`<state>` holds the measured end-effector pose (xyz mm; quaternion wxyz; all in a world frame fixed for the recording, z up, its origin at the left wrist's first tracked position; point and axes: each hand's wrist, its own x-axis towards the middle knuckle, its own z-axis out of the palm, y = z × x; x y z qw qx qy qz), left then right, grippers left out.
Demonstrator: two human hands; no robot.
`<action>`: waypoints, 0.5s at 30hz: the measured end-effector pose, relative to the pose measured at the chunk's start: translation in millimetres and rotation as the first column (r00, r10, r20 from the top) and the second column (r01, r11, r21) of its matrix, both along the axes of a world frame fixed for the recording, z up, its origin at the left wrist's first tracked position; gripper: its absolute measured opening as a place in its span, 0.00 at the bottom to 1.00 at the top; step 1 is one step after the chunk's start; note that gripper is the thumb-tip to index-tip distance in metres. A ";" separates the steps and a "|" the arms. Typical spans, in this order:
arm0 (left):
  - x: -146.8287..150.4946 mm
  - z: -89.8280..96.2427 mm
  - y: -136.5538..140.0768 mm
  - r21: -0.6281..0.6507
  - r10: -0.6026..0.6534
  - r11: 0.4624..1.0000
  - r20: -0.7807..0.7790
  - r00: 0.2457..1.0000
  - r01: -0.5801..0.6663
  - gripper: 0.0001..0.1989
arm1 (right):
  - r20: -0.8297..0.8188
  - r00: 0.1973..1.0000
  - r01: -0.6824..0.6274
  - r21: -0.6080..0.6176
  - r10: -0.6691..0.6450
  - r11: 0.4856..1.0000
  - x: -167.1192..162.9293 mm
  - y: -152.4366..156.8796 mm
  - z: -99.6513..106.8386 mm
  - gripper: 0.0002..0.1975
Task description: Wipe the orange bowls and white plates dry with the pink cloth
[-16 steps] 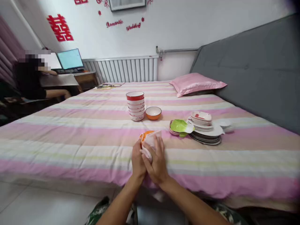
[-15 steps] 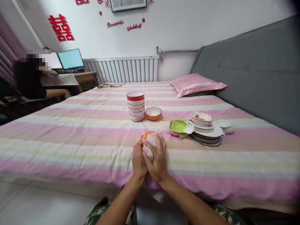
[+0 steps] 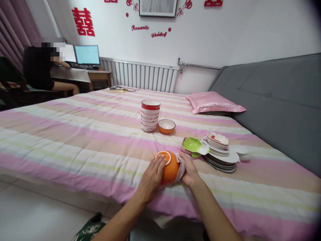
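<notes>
An orange bowl is tipped on its side between my hands above the bed, its base with a white foot ring facing up and away. My left hand grips it from the left, fingers laid over the base. On the right, my right hand holds a pale pink cloth against the bowl's rim. The bowl's inside is hidden from me. Just beyond stands another orange bowl, upright with a white inside, beside a stack of red and white bowls.
Right of my hands lie a green leaf-shaped dish and a pile of white plates. A pink pillow rests by the grey headboard. At the far left a person sits at a desk with monitors.
The orange bowl has turned so its outside and base now show. My right hand has moved from over the cloth to the right rim. The view has shifted left.
</notes>
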<state>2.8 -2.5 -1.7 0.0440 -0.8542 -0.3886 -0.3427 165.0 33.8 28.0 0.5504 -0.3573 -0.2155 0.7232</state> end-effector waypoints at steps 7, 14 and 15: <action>-0.4 17.8 0.3 0.106 -0.095 0.989 -0.043 0.995 0.099 0.39 | -0.170 0.983 0.043 -0.138 -0.067 0.989 2.4 -3.0 4.8 0.12; 1.5 33.4 -2.2 -0.486 0.159 0.765 0.778 0.608 0.422 0.39 | -0.299 0.954 0.010 -0.070 -0.031 0.998 8.5 -5.4 17.8 0.12; 3.5 35.9 -4.3 -0.489 0.133 0.683 0.813 0.567 0.542 0.37 | -0.312 0.950 0.015 -0.047 -0.029 0.999 6.5 -5.9 17.6 0.12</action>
